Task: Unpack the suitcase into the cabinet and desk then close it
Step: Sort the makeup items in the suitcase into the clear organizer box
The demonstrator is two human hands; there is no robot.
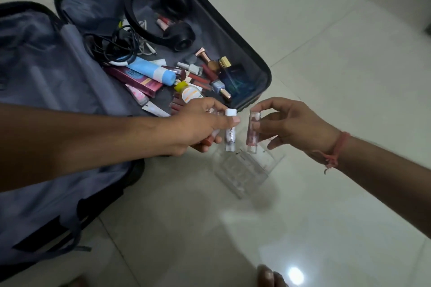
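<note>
An open black suitcase (261, 63) with grey lining lies on the tiled floor, its right half strewn with cosmetics, cables and black headphones (163, 18). My left hand (198, 123) grips several small tubes, among them a clear one with a white cap (230, 133). My right hand (291, 126) pinches a clear pink lip-gloss tube (253, 133) upright. Both hands hover just above a clear acrylic organiser (245, 170) that stands on the floor beside the suitcase's near corner.
In the suitcase lie a blue-and-white bottle (151, 72), a maroon box (133, 80), a dark blue perfume bottle (235, 79) and tangled cables (116, 46). Glossy white floor tiles (326, 42) spread to the right. Toes (270, 275) show at the bottom edge.
</note>
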